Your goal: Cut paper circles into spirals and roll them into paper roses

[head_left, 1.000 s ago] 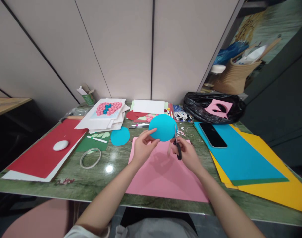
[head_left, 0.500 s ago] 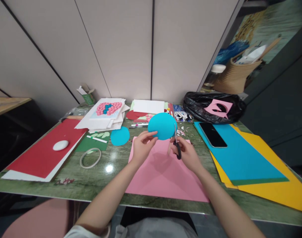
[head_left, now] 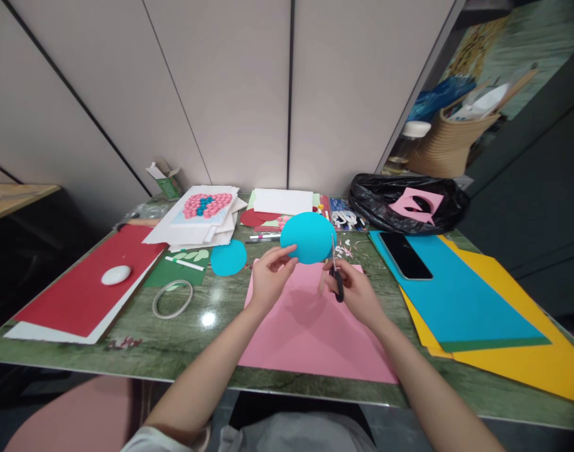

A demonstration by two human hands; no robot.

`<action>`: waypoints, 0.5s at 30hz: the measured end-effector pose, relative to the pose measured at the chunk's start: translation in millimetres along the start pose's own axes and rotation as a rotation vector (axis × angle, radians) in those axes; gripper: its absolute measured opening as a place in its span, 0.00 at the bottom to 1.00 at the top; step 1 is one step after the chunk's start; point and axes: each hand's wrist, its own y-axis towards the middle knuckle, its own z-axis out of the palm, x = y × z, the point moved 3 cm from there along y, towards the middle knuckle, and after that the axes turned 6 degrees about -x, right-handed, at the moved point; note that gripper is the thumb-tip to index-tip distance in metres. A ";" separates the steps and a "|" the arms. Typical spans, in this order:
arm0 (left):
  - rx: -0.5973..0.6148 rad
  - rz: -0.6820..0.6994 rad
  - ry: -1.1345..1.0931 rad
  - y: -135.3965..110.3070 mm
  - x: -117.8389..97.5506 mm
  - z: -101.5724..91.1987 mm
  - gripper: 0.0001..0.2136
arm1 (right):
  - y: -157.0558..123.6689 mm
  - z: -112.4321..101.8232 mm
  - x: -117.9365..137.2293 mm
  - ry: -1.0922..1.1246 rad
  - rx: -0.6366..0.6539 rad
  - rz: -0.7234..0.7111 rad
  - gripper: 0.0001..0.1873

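Note:
Pinched by its lower left edge, a blue paper circle point(head_left: 308, 237) is held up by my left hand point(head_left: 272, 276). My right hand point(head_left: 355, 289) grips black-handled scissors point(head_left: 338, 276), their blades pointing up at the circle's right edge. Whether the blades touch the paper I cannot tell. Beneath both hands lies a pink paper sheet point(head_left: 315, 339) on the green marbled table point(head_left: 221, 351). A second blue paper circle point(head_left: 228, 257) rests on the table, left of my left hand.
To the left are a roll of tape point(head_left: 173, 299), a white mouse point(head_left: 116, 275) and red paper point(head_left: 75, 301). On the right a phone point(head_left: 406, 255) lies on blue paper point(head_left: 475, 307) above yellow sheets point(head_left: 546, 351). A black plastic bag point(head_left: 372, 201) holds pink scraps at the back.
The blue circle and my left hand have shifted very slightly up and left. My right hand and the scissors stay nearly where they were.

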 end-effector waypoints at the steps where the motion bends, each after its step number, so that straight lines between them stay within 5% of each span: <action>1: -0.001 -0.003 -0.008 0.1 -0.3 0.1 0.12 | 0.0 0.0 0.1 0.000 0.001 0.001 0.16; 15: -0.005 -0.016 -0.053 -0.8 2.3 2.2 0.15 | -1.5 2.4 1.5 -0.002 -0.012 0.010 0.16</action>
